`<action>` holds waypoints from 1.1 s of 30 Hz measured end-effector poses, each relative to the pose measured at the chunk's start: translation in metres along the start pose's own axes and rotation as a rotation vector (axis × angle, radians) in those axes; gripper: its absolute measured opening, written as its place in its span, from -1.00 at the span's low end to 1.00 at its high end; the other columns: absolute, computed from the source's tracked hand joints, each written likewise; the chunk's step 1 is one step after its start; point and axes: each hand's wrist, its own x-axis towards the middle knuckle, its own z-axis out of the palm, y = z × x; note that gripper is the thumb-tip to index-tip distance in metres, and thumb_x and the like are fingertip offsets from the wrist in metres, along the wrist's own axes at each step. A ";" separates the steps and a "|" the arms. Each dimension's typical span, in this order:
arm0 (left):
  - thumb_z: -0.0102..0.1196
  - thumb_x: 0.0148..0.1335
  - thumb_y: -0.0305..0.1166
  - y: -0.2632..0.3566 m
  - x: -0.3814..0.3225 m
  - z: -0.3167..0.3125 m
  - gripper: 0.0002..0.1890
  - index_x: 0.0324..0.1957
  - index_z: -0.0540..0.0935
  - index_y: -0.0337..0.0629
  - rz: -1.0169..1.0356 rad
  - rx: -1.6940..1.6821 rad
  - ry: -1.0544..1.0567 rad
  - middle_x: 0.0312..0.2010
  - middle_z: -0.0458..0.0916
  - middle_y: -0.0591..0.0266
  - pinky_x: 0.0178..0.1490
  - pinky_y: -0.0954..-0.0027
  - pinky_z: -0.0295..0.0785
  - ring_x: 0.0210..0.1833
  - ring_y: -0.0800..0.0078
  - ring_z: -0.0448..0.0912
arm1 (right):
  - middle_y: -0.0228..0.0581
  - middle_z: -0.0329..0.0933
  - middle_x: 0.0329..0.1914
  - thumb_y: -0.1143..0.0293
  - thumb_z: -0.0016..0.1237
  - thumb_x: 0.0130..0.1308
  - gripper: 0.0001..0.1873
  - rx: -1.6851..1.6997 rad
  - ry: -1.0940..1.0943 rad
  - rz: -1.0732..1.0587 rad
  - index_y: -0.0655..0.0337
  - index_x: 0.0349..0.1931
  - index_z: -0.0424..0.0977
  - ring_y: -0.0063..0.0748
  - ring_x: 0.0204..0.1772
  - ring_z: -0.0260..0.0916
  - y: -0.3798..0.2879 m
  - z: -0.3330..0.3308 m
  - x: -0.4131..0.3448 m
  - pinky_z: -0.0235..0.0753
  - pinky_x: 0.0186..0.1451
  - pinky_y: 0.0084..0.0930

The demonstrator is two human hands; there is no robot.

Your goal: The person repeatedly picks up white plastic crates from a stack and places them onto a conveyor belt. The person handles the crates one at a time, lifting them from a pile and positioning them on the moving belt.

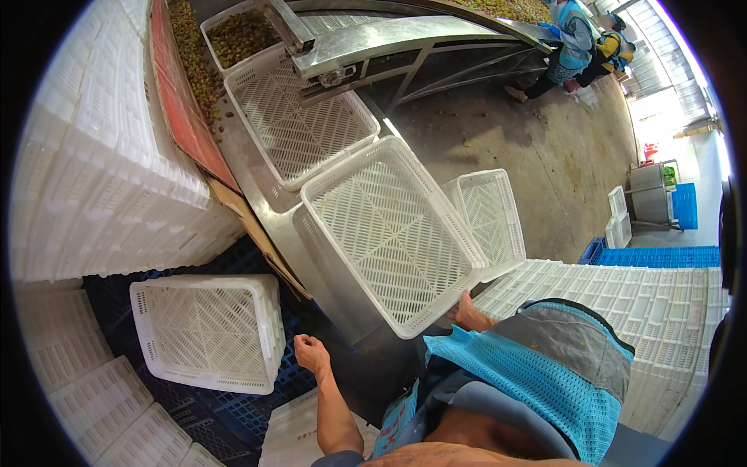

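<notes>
A white slotted plastic crate [394, 236] stands in front of me on a metal table, with only its slatted bottom showing inside. My right hand [468, 314] is at its near right rim, thumb up and fingers partly hidden beneath the edge. My left hand [312, 354] hangs in the air with curled fingers, and nothing shows in it. Just left of that hand, apart from it, lies a small stack of similar white crates [201, 333]. Farther along the table, another crate [303, 117] sits end to end with the front one.
A crate of small greenish-brown fruit [242, 38] stands at the far end, under a metal conveyor frame [402, 44]. Tall crate stacks rise at left [111, 152] and right [630, 315]. Another crate [490, 225] leans beside the table. Two people [575, 44] stand by the conveyor.
</notes>
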 end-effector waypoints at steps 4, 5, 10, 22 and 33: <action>0.01 0.11 -0.51 0.002 0.003 0.001 -0.98 -0.40 0.47 -0.22 0.006 -0.011 -0.014 -0.43 0.57 0.04 -0.27 0.14 0.44 -0.37 0.01 0.54 | -0.02 0.49 0.07 -0.26 -0.62 0.38 -0.25 -0.047 -0.008 0.019 0.20 0.17 0.31 0.09 0.06 0.49 -0.003 0.005 0.028 0.43 0.07 0.23; 0.01 0.11 -0.51 0.004 0.004 0.000 -0.98 -0.40 0.46 -0.23 0.006 -0.011 -0.019 -0.44 0.56 0.04 -0.27 0.14 0.44 -0.37 0.01 0.54 | -0.02 0.50 0.06 -0.26 -0.61 0.37 -0.25 -0.040 -0.017 0.018 0.21 0.16 0.32 0.09 0.05 0.49 -0.004 0.013 0.034 0.44 0.06 0.22; 0.02 0.10 -0.53 0.003 0.009 0.001 -0.98 -0.41 0.46 -0.23 0.004 0.000 -0.031 -0.45 0.55 0.04 -0.29 0.15 0.43 -0.38 0.02 0.53 | -0.06 0.56 -0.08 -0.22 -0.57 0.38 -0.28 -0.059 -0.089 0.013 0.25 0.05 0.41 0.02 -0.08 0.53 -0.020 0.072 0.040 0.48 -0.03 0.14; 0.04 0.07 -0.52 0.000 0.027 0.002 -0.97 -0.42 0.46 -0.20 0.050 0.001 -0.052 -0.47 0.54 0.11 -0.30 0.16 0.41 -0.39 0.08 0.52 | 0.08 0.51 -0.09 -0.09 -0.42 0.43 -0.38 0.133 -0.310 -0.198 0.39 0.05 0.31 0.02 -0.19 0.56 -0.082 0.302 0.047 0.61 -0.38 0.01; 0.06 0.05 -0.54 -0.001 0.033 -0.006 -0.96 -0.42 0.48 -0.21 0.087 -0.017 -0.074 -0.47 0.54 0.12 -0.34 0.22 0.42 -0.43 0.14 0.53 | 0.00 0.41 -0.34 0.07 -0.35 0.44 -0.53 0.319 -0.522 -0.235 0.39 -0.03 0.25 -0.34 -0.64 0.15 -0.136 0.473 0.086 0.64 -0.25 0.10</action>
